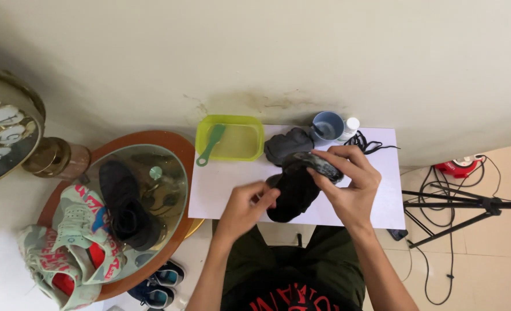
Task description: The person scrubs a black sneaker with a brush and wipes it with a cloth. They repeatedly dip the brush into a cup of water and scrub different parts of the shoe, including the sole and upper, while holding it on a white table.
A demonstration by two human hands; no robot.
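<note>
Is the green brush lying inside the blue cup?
No, the green brush rests across the rim of the yellow-green basin, well apart from the blue cup.

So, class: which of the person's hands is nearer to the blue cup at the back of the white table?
Right. The right hand grips the black shoe just below the blue cup; the left hand is lower and farther left.

not much packaging here, just one small white plastic bottle with a white cap (350, 128) at the worktop's (221, 190) far edge, right beside the light blue cup (328, 125), label side not readable, no signs or screens
</note>
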